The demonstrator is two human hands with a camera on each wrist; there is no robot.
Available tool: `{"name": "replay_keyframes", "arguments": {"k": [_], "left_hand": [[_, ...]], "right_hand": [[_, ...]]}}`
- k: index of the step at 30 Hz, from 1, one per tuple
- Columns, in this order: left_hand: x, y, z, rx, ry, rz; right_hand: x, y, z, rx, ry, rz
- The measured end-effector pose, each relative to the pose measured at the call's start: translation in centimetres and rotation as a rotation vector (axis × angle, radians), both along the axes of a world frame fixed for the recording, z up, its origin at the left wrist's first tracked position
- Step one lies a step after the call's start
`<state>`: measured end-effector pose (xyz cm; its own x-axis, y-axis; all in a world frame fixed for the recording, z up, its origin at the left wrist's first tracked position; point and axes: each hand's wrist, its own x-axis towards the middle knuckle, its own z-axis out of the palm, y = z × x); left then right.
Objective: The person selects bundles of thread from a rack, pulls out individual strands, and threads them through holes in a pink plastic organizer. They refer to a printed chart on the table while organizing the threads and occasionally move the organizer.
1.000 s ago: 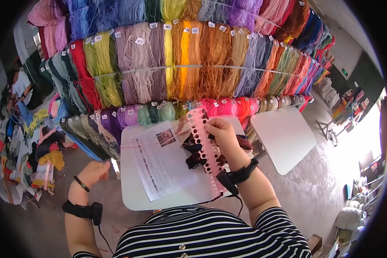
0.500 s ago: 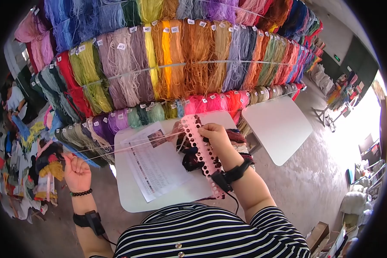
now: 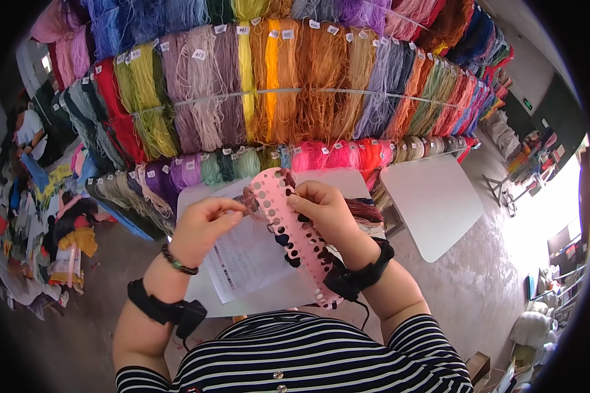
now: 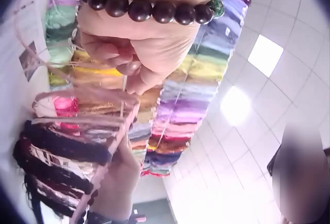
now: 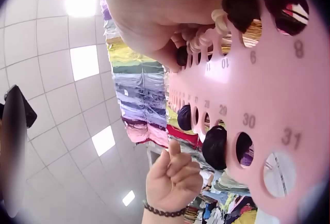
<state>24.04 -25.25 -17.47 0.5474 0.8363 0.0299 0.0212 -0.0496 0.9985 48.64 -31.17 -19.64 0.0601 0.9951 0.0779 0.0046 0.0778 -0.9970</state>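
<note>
A long pink numbered board [image 3: 292, 229] with holes along both edges slants over the white table, dark thread bundles [image 4: 67, 144] looped through some holes. My right hand [image 3: 331, 213] grips its upper right edge, thumb on the face; the right wrist view shows that hand [image 5: 170, 17] beside the holes, with pale thread near the fingers. At the upper left edge, my left hand [image 3: 206, 226] has thumb and forefinger together at pale pink strands [image 4: 82, 95]. In the left wrist view, the other fingers of this hand [image 4: 139, 53] are curled in.
Beneath the board lies a printed sheet [image 3: 233, 268] on the white table [image 3: 269, 304]. Rows of tagged, coloured yarn skeins [image 3: 206, 98] hang in front. A second white table [image 3: 432, 203] stands at right. Fabric piles [image 3: 52, 229] and a person [image 3: 31, 134] are at far left.
My left hand first swung out left, drawing pale strands taut, then came back right to the board's edge. The board's top shifted left, with my right hand still gripping it.
</note>
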Motion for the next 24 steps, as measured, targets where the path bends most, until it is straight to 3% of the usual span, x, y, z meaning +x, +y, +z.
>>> {"name": "replay_keyframes", "arguments": {"k": [9, 24], "left_hand": [[2.5, 0.8, -1.8, 0.152, 0.116, 0.082], [1.8, 1.4, -2.7, 0.038, 0.063, 0.083]], "right_hand": [[-1.2, 0.5, -0.2, 0.119, -0.304, -0.117], [-1.6, 0.6, -0.1, 0.082, -0.313, -0.101]]}}
